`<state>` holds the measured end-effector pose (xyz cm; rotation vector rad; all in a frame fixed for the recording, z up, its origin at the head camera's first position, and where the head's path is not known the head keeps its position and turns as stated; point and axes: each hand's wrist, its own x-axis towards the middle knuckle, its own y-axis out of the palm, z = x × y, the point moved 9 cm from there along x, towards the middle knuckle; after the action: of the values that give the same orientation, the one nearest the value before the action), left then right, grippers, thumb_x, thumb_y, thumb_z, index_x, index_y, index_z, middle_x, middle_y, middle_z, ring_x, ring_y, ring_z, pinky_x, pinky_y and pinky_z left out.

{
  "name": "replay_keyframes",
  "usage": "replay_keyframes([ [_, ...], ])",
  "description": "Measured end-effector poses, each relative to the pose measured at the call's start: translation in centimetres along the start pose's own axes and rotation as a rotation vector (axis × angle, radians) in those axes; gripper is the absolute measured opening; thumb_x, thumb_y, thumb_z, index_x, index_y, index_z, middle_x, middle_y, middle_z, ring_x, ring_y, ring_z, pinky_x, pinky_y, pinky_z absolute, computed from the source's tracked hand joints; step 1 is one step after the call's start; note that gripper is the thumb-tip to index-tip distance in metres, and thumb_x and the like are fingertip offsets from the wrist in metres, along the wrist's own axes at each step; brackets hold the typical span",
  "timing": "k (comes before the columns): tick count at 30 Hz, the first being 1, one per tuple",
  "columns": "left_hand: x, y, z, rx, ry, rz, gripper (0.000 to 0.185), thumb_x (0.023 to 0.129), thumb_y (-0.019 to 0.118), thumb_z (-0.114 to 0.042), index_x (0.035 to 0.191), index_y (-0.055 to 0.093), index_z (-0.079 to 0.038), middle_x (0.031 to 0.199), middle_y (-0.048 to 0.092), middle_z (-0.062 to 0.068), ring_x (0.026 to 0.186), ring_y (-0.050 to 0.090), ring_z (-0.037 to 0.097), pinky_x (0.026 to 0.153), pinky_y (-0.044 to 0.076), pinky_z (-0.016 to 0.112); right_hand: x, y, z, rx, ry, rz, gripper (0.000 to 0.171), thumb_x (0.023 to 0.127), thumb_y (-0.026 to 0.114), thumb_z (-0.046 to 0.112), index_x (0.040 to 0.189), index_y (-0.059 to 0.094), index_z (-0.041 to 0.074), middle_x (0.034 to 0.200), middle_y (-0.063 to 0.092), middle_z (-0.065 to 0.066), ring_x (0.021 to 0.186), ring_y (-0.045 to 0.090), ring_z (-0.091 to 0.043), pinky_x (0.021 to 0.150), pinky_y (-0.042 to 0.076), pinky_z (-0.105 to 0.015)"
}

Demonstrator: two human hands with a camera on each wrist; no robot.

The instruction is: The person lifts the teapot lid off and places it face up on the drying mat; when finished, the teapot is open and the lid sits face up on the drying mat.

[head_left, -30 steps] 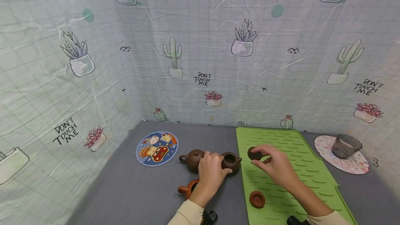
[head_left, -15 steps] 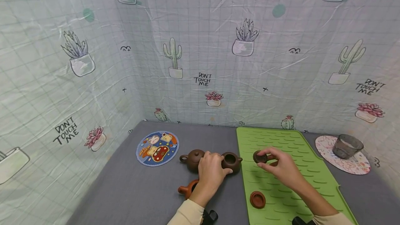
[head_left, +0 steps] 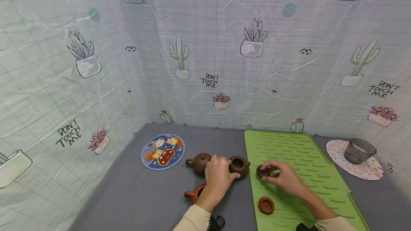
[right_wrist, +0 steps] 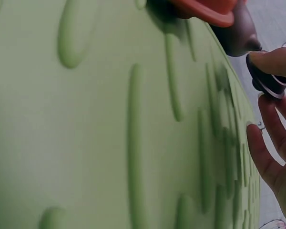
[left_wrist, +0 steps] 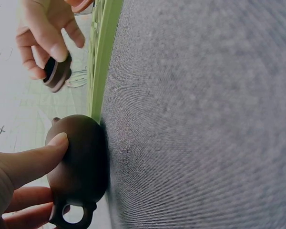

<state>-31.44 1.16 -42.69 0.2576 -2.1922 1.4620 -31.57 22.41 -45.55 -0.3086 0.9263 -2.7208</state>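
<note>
Scanning left to right: round cartoon mat [head_left: 162,151] first, flat on the grey table [head_left: 128,195].
Lidded pot: brown teapot [head_left: 199,162] with its lid on, just left of the left hand.
Orange pot: a third one [head_left: 193,194] peeks out nearer the person, partly hidden by the left wrist.
Left hand: the left hand [head_left: 217,178] is curled round the open pot [head_left: 238,166], thumb pressed to its side.
Open pot: mouth bare, upright, touching the green mat's [head_left: 298,152] left edge.
Lid: dark lid [head_left: 263,170] pinched in the right hand's [head_left: 285,179] fingertips, lifted over the green mat.
Key relation: the open pot lies just left of the lid; the right hand carries it.
Orange lid: lying [head_left: 265,205] on the green mat, nearer the person.
Far right: glass cup [head_left: 358,150] on a pale mat.
</note>
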Motion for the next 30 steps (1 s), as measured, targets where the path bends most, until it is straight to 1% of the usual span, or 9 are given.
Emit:
replay_keyframes([
  [4, 0.0, 0.0, 0.1, -0.003, -0.004, 0.002, 0.05, 0.054, 0.098, -0.046, 0.095, 0.085, -0.022, 0.083, 0.077, -0.005, 0.063, 0.048, 0.014, 0.057, 0.041, 0.027, 0.2, 0.9, -0.6, -0.004, 0.003, 0.041, 0.024, 0.086, 0.082, 0.018, 0.107, 0.07, 0.012, 0.109, 0.071, -0.01, 0.09, 0.064, -0.003, 0.072, 0.058, -0.026],
  [10, 0.0, 0.1, 0.0, 0.005, -0.01, 0.001, 0.051, 0.053, 0.098, -0.047, 0.096, 0.085, -0.023, 0.085, 0.077, -0.005, 0.063, 0.049, 0.014, 0.058, 0.041, 0.027, 0.2, 1.4, -1.0, -0.004, 0.039, 0.067, 0.024, 0.086, 0.081, 0.019, 0.107, 0.07, 0.011, 0.11, 0.071, -0.009, 0.092, 0.065, -0.005, 0.072, 0.055, -0.026],
  [17, 0.1, 0.1, 0.1, 0.017, -0.028, -0.001, 0.051, 0.053, 0.098, -0.048, 0.096, 0.085, -0.023, 0.086, 0.078, -0.006, 0.066, 0.052, 0.014, 0.06, 0.045, 0.028, 0.2, 1.5, -1.1, 0.003, 0.053, 0.07, 0.025, 0.087, 0.081, 0.021, 0.108, 0.07, 0.013, 0.113, 0.071, -0.009, 0.094, 0.065, -0.006, 0.073, 0.054, -0.026],
  [25, 0.0, 0.3, 0.4, 0.01, -0.056, 0.001, 0.052, 0.053, 0.098, -0.047, 0.096, 0.083, -0.022, 0.085, 0.077, -0.006, 0.07, 0.055, 0.014, 0.065, 0.048, 0.03, 0.2, 1.8, -1.2, 0.029, 0.045, 0.085, 0.026, 0.089, 0.079, 0.02, 0.11, 0.069, 0.01, 0.113, 0.07, -0.011, 0.094, 0.066, -0.009, 0.074, 0.054, -0.027],
  [30, 0.0, 0.5, 0.5, 0.009, -0.07, 0.027, 0.054, 0.053, 0.098, -0.048, 0.099, 0.082, -0.022, 0.088, 0.077, -0.006, 0.073, 0.057, 0.015, 0.067, 0.05, 0.031, 0.1, 1.9, -1.4, 0.046, 0.052, 0.09, 0.026, 0.089, 0.079, 0.02, 0.111, 0.069, 0.01, 0.113, 0.07, -0.011, 0.095, 0.065, -0.008, 0.075, 0.054, -0.026],
])
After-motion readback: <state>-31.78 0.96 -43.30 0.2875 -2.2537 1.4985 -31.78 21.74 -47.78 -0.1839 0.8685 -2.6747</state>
